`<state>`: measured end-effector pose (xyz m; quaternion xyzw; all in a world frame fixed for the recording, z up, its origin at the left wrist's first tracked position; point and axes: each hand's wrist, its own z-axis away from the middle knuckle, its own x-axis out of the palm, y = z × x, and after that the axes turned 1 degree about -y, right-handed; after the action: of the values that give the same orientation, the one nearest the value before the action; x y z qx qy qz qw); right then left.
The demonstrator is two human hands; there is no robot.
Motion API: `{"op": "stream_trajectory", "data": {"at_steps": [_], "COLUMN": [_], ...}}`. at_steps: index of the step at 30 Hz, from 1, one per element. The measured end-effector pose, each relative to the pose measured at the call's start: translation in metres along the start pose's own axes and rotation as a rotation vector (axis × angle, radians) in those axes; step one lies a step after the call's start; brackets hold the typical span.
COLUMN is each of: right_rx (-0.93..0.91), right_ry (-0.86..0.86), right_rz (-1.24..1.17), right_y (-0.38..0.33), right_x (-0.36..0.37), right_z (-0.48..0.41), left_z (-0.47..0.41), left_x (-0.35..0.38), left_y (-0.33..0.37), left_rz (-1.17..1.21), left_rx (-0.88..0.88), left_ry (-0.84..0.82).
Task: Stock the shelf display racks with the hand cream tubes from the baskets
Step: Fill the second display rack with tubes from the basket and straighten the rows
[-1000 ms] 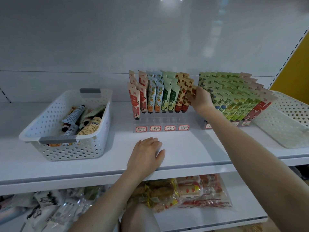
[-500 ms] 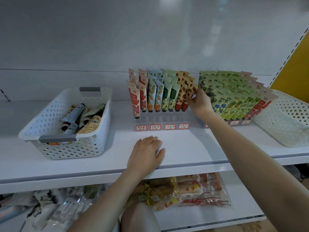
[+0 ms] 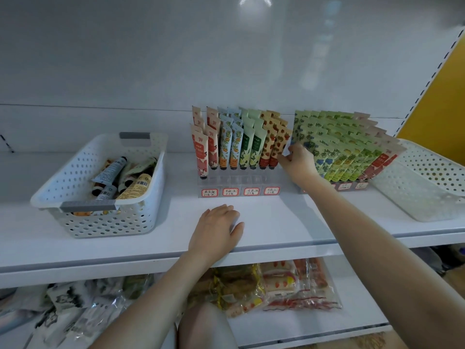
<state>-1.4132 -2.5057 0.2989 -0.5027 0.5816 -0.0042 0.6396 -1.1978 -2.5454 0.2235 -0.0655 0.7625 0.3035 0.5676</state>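
Working along a wide white shelf board (image 3: 289, 217). At its left end, a white perforated plastic basket with grey handles (image 3: 105, 222), holding the remaining loose hand cream tubes (image 3: 136, 185) in a heap. At its right end, a second white perforated basket (image 3: 427, 177), contents not visible. Between them, a clear stepped acrylic rack (image 3: 239, 181) with most front slots unfilled, and just beside it a fuller rack of green-printed tubes (image 3: 349, 185).

Left hand (image 3: 216, 230) lying flat, fingers straight, near the shelf edge. Right hand (image 3: 298, 162) curled against the strawberry-print tube (image 3: 279, 147) at the clear rack's right end; impossible to tell whether pinching or only touching.

Probably light, soft-walled and slick. Best pinched by the flat crimped top and lowered cap-first.
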Motion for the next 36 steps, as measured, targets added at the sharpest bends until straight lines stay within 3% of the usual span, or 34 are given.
{"op": "stream_trajectory", "data": {"at_steps": [4, 12, 18, 21, 25, 29, 36], "right_rx": [-0.032, -0.140, -0.344, -0.430, -0.410, -0.358, -0.394], "right_ry": [-0.012, -0.032, -0.095, -0.184, -0.345, -0.449, -0.485], "right_rz": [0.061, 0.031, -0.040, -0.019, -0.012, 0.036, 0.223], "right_y": [-0.003, -0.041, -0.119, -0.156, -0.201, -0.233, -0.245], "right_x": [-0.012, -0.020, 0.000, 0.023, 0.058, 0.095, 0.151], "right_z": [0.012, 0.040, 0.059, 0.060, 0.054, 0.043, 0.024], "left_z": [-0.002, 0.034, 0.047, 0.044, 0.034, 0.017, -0.009], "left_x": [-0.010, -0.085, -0.155, -0.174, -0.181, -0.173, -0.155], "left_y": [0.008, 0.022, -0.033, -0.065, -0.090, -0.103, -0.116], "left_rz": [0.054, 0.045, 0.076, 0.028, -0.096, -0.122, -0.073], "left_rx": [-0.024, 0.066, -0.094, -0.259, -0.396, -0.430, -0.503], "left_ry": [-0.017, 0.213, 0.393, 0.308, 0.113, -0.104, -0.328]}}
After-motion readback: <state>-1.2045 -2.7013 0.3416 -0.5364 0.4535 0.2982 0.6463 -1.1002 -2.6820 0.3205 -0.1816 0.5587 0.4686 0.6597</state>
